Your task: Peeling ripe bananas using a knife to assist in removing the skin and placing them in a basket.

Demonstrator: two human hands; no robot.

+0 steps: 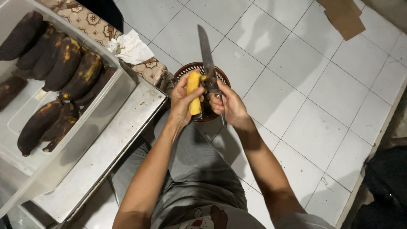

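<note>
Left hand (183, 99) clamped on peeled yellow banana (194, 94) above brown basket (220, 76), right hand (229, 104) at 3 o'clock gripping knife (206, 53), blade toward 12; advisable: shallow strokes, fingers behind edge.

We see only part of the clear plastic tub (106, 106): the picture's left and top edges cut it off, and with it some of the blackened plantains (63, 63). Our hands and the peeled yellow plantain (194, 95) hide most of the brown basket (222, 78) on the floor. The right hand (229, 106) covers the knife (207, 55) handle. The worktop (110, 148) runs out of frame at the bottom left. The dark shape at the near right is too dim to identify.
</note>
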